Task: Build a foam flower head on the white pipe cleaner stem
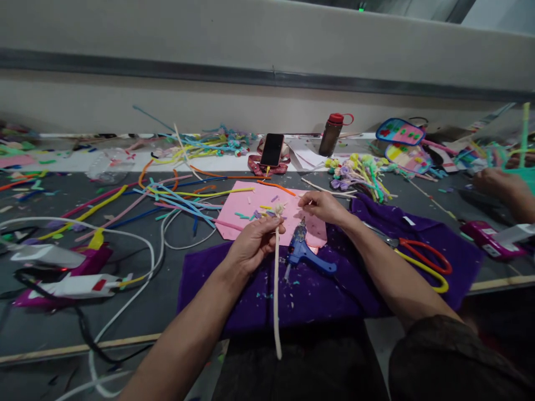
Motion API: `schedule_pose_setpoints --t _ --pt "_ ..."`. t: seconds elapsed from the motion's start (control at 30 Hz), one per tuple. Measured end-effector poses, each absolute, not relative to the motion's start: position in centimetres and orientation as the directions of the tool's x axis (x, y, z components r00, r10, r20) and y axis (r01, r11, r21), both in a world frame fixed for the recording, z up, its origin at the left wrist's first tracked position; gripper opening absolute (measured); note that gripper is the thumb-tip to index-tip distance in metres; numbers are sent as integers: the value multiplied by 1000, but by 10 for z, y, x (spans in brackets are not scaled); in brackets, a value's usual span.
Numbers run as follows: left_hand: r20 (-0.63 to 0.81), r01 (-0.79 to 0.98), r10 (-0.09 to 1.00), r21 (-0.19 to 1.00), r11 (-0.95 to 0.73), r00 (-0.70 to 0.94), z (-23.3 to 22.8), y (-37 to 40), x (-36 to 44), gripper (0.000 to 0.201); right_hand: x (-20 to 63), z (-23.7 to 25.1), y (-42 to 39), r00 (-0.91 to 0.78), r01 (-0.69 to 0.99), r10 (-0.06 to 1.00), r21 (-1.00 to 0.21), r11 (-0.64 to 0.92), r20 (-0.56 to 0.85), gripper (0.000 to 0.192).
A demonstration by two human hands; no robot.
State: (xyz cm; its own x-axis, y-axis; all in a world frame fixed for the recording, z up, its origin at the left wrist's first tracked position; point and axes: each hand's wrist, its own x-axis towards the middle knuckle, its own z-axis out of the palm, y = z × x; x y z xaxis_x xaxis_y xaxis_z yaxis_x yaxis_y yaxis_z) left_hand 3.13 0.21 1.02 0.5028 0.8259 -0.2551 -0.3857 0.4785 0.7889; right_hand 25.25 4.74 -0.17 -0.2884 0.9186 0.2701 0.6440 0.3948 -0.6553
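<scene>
My left hand (pixel 259 240) is closed on a cream pipe cleaner (pixel 276 301), which hangs down over the table's front edge. A small pale curled tip (pixel 279 209) stands above my left fingertips. To the right, my right hand (pixel 324 206) is closed in a pinch, apart from the left; whatever it holds is too small to make out. Below and between the hands, a blue hot glue gun (pixel 307 253) lies with its nozzle on the pink sheet (pixel 234 209). Short coloured pieces are scattered on that sheet. Under the gun is a purple cloth (pixel 246 295).
Scissors (pixel 422 259) with red and yellow handles lie right. Loose pipe cleaners (pixel 184 200) spread left, near power strips (pixel 67 284) and white cables. At the back are a phone (pixel 272 149), a bottle (pixel 330 135) and fuzzy flowers (pixel 363 172). Another person's hand (pixel 501 186) is far right.
</scene>
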Motion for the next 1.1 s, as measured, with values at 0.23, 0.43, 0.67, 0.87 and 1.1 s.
schedule_pose_setpoints --t 0.23,0.43,0.67,0.87,1.1 --pt "-269 -365 820 795 485 505 10 3 31 14 258 2 50 -246 618 926 -689 378 287 21" --pt "-281 -353 855 821 449 436 2 8 31 17 243 34 -6 -286 800 929 -476 366 235 24" --pt "-348 -271 837 833 482 422 -2 7 36 15 224 21 -78 -292 953 956 -73 294 38 41" --pt "-357 -273 831 826 494 426 -3 9 37 14 222 13 -79 -270 961 961 -45 273 65 42" --pt "-349 -269 841 835 479 414 -2 11 34 15 251 19 -72 -151 715 974 -662 225 168 18"
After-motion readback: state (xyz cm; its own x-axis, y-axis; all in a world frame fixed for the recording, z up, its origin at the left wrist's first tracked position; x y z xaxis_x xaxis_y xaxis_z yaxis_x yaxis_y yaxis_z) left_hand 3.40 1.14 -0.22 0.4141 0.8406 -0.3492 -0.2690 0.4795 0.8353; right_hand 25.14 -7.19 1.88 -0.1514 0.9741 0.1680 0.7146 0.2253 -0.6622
